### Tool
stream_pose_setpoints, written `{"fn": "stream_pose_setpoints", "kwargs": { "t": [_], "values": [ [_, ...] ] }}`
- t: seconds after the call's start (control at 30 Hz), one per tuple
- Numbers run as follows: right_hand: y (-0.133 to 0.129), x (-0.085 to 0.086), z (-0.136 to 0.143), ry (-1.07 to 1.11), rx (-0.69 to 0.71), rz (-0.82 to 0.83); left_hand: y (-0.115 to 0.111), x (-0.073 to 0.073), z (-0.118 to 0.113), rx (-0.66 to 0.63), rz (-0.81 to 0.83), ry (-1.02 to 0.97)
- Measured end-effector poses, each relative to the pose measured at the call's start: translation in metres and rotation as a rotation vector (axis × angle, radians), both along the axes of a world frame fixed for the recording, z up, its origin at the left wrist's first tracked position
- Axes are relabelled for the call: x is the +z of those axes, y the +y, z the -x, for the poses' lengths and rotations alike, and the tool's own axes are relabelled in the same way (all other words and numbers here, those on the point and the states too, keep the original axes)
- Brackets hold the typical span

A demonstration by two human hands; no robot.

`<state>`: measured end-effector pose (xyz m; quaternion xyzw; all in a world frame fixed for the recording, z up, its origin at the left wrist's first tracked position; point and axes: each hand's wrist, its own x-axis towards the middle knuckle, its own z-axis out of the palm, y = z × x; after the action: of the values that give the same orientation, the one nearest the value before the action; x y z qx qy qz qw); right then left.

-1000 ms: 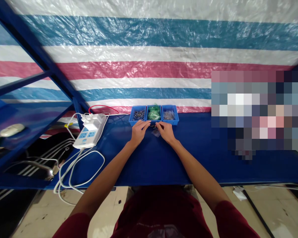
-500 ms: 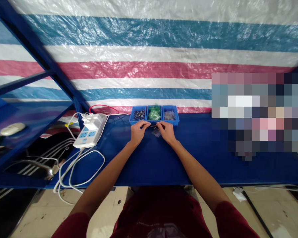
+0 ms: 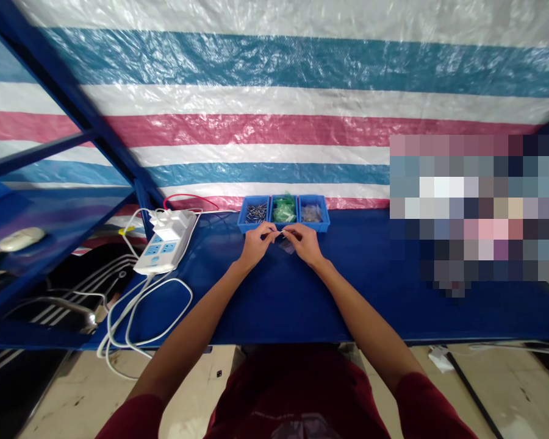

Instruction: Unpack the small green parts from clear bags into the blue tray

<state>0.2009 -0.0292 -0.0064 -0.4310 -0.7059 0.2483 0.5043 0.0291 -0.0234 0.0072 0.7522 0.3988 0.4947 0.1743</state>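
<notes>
My left hand and my right hand meet fingertip to fingertip just in front of three blue bins. Both are closed in a pinch, with a tiny light-coloured piece between them, too small to name. Below the fingers, partly covered by my right hand, a clear plastic bag lies on the table. The left bin holds many small dark metal pieces. Green plastic wrapping fills the middle bin. Small clear plastic bags lie in the right bin.
A white power strip with plugged-in chargers stands left on the blue table, its white cable looping over the front edge. A blue metal frame rises at left. A striped tarp hangs behind. The right side is pixelated.
My hands have come closer together, so their fingertips now meet over the tiny piece. The small dark pieces seen between them before are now covered. The bins have stayed put.
</notes>
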Motion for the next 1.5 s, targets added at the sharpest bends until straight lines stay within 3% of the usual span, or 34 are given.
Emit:
{"fn": "stream_pose_setpoints", "kwargs": {
  "t": [0.23,0.3,0.43,0.57,0.67,0.8,1.07,1.3,1.5],
  "values": [
    [-0.002,0.001,0.000,-0.037,-0.042,-0.038,0.002,-0.003,-0.001,-0.065,0.103,-0.148],
    [-0.001,0.001,0.000,-0.065,-0.057,-0.033,0.003,0.001,0.000,0.010,0.045,-0.165],
    [0.001,0.000,0.000,-0.182,-0.131,-0.012,0.015,0.010,0.012,0.334,-0.221,-0.110],
    [0.000,0.001,-0.001,-0.416,-0.206,0.069,0.032,0.006,0.026,0.420,-0.254,0.208],
    [-0.003,0.003,-0.001,-0.610,-0.213,0.146,0.034,0.001,0.027,0.478,-0.259,0.340],
    [-0.004,0.004,0.001,-0.760,-0.189,0.201,0.025,0.001,0.022,0.434,-0.306,0.355],
    [-0.007,0.010,0.004,-0.784,-0.136,0.257,0.010,0.000,0.010,0.146,-0.341,0.409],
    [-0.008,0.017,0.001,-0.912,-0.154,0.308,0.012,-0.004,0.013,0.156,-0.382,0.390],
    [-0.006,0.015,0.002,-0.937,-0.142,0.243,0.013,-0.008,0.012,0.143,-0.347,0.375]
  ]
}}
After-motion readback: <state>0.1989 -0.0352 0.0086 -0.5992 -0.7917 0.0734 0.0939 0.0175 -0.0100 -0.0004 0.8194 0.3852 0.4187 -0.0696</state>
